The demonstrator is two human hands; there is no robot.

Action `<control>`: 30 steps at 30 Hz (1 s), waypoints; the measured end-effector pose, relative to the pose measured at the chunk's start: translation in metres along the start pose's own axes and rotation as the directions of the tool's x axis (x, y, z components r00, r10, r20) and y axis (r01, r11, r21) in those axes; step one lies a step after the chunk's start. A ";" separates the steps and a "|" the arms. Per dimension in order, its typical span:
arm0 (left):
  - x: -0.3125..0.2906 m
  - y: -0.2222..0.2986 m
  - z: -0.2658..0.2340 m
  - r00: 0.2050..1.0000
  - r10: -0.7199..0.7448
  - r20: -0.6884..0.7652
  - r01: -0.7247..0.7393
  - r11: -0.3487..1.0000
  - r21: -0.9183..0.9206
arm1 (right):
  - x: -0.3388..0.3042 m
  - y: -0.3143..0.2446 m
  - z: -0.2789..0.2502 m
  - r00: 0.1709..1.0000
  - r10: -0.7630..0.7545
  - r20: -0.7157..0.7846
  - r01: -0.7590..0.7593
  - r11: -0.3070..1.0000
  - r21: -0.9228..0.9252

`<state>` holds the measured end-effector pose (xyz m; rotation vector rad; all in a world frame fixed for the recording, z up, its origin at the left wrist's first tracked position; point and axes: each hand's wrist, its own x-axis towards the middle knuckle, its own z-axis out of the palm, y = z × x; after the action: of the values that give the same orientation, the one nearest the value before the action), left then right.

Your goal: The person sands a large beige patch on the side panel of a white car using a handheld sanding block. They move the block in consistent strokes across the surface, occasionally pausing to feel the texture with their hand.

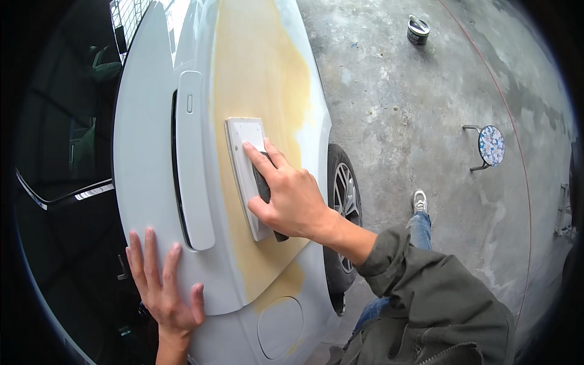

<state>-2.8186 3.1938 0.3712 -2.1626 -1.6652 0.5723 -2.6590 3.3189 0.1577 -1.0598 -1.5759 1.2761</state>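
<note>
My right hand grips a long white sanding block by its dark handle, index finger stretched along its top. The block lies flat on yellowish body filler that covers part of a pale grey car door. Just left of the block is the door handle, with a dark gap along its left side. Fingers spread, my left hand rests on the panel below and left of that handle, by the dark window. The block hides the filler beneath it.
Below the door edge is a round fuel flap. A wheel stands right of the panel. On the concrete floor are a dark can, a stool with a patterned seat and a thin red line or hose.
</note>
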 end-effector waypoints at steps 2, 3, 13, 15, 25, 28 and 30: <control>-0.001 -0.002 -0.001 1.000 0.006 0.011 -0.006 1.000 0.002 | 0.026 0.013 0.009 0.984 -0.125 -0.127 0.119 0.991 -0.055; -0.004 -0.002 -0.001 1.000 0.003 0.018 -0.003 1.000 0.000 | 0.053 0.016 0.006 0.982 -0.123 -0.145 0.120 0.992 -0.033; -0.003 -0.005 0.009 0.999 0.007 -0.042 -0.007 1.000 -0.003 | 0.050 0.035 0.024 0.983 -0.068 -0.170 0.061 0.997 -0.049; 0.002 -0.002 0.011 0.996 0.026 -0.081 -0.027 0.999 -0.018 | -0.050 0.019 0.025 0.991 -0.104 -0.088 0.096 0.991 -0.094; 0.001 0.003 0.006 0.996 0.045 -0.077 -0.045 0.999 -0.001 | 0.041 0.053 0.002 0.992 0.112 -0.053 -0.116 0.990 -0.075; 0.000 0.003 0.010 0.995 0.047 -0.083 -0.048 0.999 -0.015 | 0.063 0.049 -0.015 0.934 0.343 0.104 -0.349 0.936 0.052; 0.003 0.000 0.013 0.993 0.055 -0.104 -0.057 0.998 -0.018 | 0.040 0.049 0.005 0.965 0.263 -0.005 -0.263 0.963 -0.050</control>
<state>-2.8244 3.1966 0.3594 -2.2201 -1.5678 0.4514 -2.6705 3.3615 0.1118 -1.3357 -1.5111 1.4181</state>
